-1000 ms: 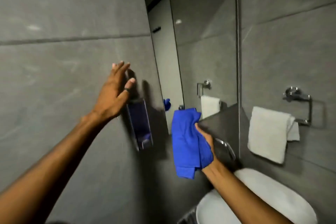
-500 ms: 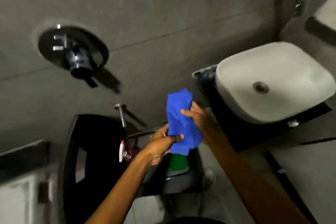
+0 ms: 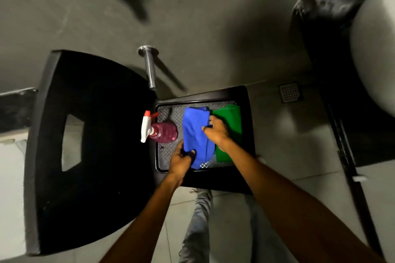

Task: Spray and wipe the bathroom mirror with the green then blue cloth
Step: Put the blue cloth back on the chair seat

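Note:
I look straight down at a black stool [image 3: 249, 132] with a patterned top. The blue cloth [image 3: 195, 134] lies across its middle. My left hand [image 3: 181, 161] grips the cloth's near edge, and my right hand [image 3: 217, 131] pinches its right side. The folded green cloth [image 3: 230, 123] lies on the stool to the right, partly under my right wrist. A pink spray bottle [image 3: 163, 131] with a white and red trigger lies on its side at the stool's left. The mirror is out of view.
A black chair back [image 3: 96, 145] stands left of the stool. A chrome pipe [image 3: 149, 66] juts from the grey wall above. The white basin [image 3: 372, 53] on its dark counter is at the right. A floor drain [image 3: 290, 92] sits beyond the stool. My legs show below.
My view has swung from the mirror wall down to the floor. Both hands have lowered the blue cloth from the mirror onto the stool beside the green cloth.

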The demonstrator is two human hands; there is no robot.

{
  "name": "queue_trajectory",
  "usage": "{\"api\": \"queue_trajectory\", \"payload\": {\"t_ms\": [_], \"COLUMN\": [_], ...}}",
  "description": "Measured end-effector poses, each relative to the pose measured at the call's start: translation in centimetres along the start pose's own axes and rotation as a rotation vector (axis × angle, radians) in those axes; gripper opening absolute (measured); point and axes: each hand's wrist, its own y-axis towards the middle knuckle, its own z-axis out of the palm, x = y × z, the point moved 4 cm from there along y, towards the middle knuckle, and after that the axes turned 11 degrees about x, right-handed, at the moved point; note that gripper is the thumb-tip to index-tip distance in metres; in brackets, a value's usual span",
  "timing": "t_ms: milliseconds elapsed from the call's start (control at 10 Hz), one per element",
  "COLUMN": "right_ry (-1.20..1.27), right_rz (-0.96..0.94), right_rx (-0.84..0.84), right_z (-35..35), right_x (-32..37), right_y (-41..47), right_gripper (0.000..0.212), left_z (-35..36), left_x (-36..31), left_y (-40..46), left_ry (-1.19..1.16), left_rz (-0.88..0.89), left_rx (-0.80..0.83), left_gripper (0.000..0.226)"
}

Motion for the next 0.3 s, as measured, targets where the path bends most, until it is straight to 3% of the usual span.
{"api": "queue_trajectory", "payload": {"t_ms": [100,200,300], "right_ry": [-0.186,-0.485,-0.699], "right_rz": [0.031,-0.214,-0.524], "right_rx": [0.009,-0.111,-0.44], "right_z": [0.0,-2.2,-6.9], "right_x": [1.1,4.0,10.2], "right_y": [-0.9,-4.5,-10.6], "right_gripper": [0.054,0.064,0.064], "left_z": [-0.6,0.7,3.0], "left_x": [-1.1,-5.8,-14.1], "left_y": [0.3,-1.9,-6.7], "left_ry": [0.333,0.622,0.779], "left_rz": [-0.013,0.252,0.675], "left_rx": [-0.008,0.002,-0.152], "left_gripper": [0.056,0.072,0.069]}}
